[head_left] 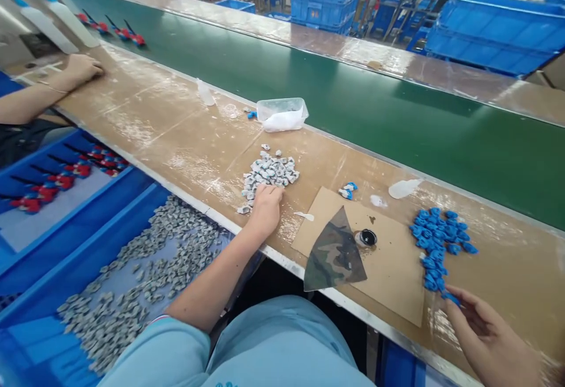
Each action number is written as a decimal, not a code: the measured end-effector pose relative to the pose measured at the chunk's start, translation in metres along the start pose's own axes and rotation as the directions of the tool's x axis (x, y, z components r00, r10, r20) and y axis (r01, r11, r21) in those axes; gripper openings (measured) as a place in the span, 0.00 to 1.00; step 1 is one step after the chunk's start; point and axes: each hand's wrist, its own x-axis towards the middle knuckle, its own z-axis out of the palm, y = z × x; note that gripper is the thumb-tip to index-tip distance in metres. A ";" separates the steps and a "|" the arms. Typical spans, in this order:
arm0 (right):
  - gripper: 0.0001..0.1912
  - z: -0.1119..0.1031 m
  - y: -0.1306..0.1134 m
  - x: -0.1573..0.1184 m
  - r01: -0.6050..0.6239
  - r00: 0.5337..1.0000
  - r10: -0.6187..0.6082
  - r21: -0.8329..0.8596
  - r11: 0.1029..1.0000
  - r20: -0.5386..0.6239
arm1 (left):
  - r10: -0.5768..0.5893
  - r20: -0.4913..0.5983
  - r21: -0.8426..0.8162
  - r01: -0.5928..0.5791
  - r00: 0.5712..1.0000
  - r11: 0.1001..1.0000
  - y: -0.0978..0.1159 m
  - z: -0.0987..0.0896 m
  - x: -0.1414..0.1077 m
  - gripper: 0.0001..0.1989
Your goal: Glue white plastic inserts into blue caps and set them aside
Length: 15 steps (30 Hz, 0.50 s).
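My left hand [266,209] rests at the near edge of a heap of small grey-white moulded pieces [274,169]. Its fingers are curled down, and what they pinch, if anything, is hidden. At the right, my right hand [489,334] pinches a small blue piece [451,299] between thumb and forefinger. Just beyond it lies a pile of similar blue pieces [435,240]. Between my hands is a cardboard sheet [397,281] bearing a camouflage cloth [336,254] and a small pot of black liquid [366,237]. A few joined blue-and-white pieces [348,190] lie at the sheet's far edge.
A green conveyor belt [353,104] runs behind the bench, carrying red-and-blue items [126,33]. A clear plastic tub [282,115] and white bottles [404,187] stand or lie nearby. Blue bins [75,257] with grey pieces sit lower left. A co-worker's hand [83,69] rests far left.
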 end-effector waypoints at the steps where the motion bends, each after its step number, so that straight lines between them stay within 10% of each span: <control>1: 0.17 0.001 -0.012 0.001 0.018 0.999 -0.019 0.033 0.999 0.028 | 0.011 -0.011 -0.010 -0.011 1.000 1.000 0.001 -0.001 0.000 0.12; 6: 0.10 0.022 -0.074 0.016 0.259 0.965 -0.263 0.171 0.951 0.003 | 0.031 -0.082 -0.229 -0.049 0.996 0.972 0.022 -0.004 -0.007 0.11; 15: 0.07 0.053 -0.114 0.042 0.502 0.865 -0.502 0.002 0.865 0.015 | -0.033 0.218 -0.713 0.182 0.975 0.677 0.080 0.029 -0.040 0.09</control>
